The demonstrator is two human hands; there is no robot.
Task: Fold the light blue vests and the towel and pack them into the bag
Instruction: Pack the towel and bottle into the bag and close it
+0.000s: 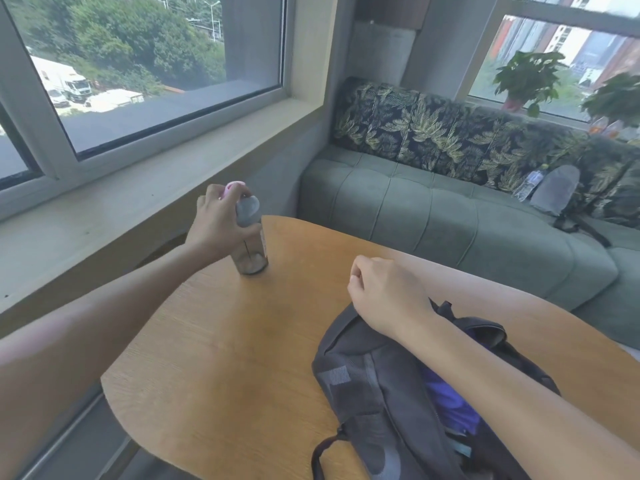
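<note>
Head view, wooden table (221, 341) beside a window. Your left hand (216, 225) wraps the upper part of a clear bottle (250, 237) with a grey cap, standing upright near the table's far-left edge; something pink shows above the fingers, too blurred to identify. Your right hand (384, 292) hovers loosely curled and holds nothing, just past the top of the dark bag (377, 400), which lies at the table's near-right corner with its mouth unzipped.

Inside the opening you can see blue-violet fabric (450, 403); it may be the folded vests, though the view does not settle this, and no towel can be told apart. No loose vest or towel lies on the table, so the packing looks largely done.

The relation that matters: the bag's long axis runs from the table's middle toward its near-right corner, directly beneath your right forearm, so your right hand is the nearer one to the opening; your left hand is well apart from it.

No brand or writing is legible on bag or bottle
</note>
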